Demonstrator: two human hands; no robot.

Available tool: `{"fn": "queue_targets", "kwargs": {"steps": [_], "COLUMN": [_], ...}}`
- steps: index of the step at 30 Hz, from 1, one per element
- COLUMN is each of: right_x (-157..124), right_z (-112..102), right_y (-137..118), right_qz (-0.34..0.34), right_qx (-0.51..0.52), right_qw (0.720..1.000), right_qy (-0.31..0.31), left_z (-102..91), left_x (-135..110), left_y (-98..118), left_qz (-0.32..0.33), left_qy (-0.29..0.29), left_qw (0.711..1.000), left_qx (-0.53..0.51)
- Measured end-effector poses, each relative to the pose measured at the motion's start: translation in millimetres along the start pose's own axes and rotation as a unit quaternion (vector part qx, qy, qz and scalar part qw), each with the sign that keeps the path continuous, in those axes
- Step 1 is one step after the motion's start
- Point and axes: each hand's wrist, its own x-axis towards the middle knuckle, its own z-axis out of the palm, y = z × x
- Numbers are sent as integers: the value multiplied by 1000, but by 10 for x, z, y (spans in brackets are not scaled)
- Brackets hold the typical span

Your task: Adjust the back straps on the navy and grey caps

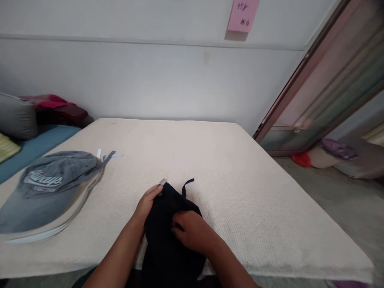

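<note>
A black cap (168, 244) is at the table's front edge, with a metal buckle (163, 182) at its far end and a loose narrow strap (188, 183) sticking up beside it. My left hand (147, 206) grips the cap's left edge close to the buckle, fingers partly hidden. My right hand (187, 228) has curled fingers closed on the dark cloth at its middle right. To the left lies a grey cap (48, 180) with white lettering on its front, stacked over paler caps (75, 212) whose brims and straps show beneath.
A white textured cloth (255, 200) covers the table. Behind it is a pale wall with a pink note (243, 16). A grey cushion (16, 116) and red fabric lie at the left. At the right are a framed glass door (312, 80) and bags on the floor.
</note>
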Motion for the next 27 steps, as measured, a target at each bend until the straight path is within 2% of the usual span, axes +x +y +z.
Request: {"fn": "queue_targets", "kwargs": {"steps": [4,8,11,14,17,19,21,24,27], "right_x": [7,57,110,148,160,167,185,224,232], "right_z": [-81,-150,-186,-229,-259,-247,-213,-168,-176], "right_y": [2,30,45,97,236,344,416,410,304], "right_qz": [-7,29,40,62,130,178,211,205,162], "right_qx": [128,266,287,299,267,185,120,148,218], "right_qw": [991,946,915,899,896,908,921,942,950], "right_qy": [42,182,280,313,331,332,305,220,156], "left_z": [-5,44,103,132,102,67,41,45,78], "left_x": [-45,-102,-130,-150,-142,-113,-77,-55,-103], "left_y": [32,21,-19,-33,-18,-8,-6,-15,-23], "left_qz": [77,93,95,83,80,101,117,104,55], "left_qy": [-10,-46,-71,-81,-59,-23,-1,4,14], "left_qw": [991,975,968,973,985,985,978,977,992], "left_qx": [113,198,223,199,138,137,172,188,116]}}
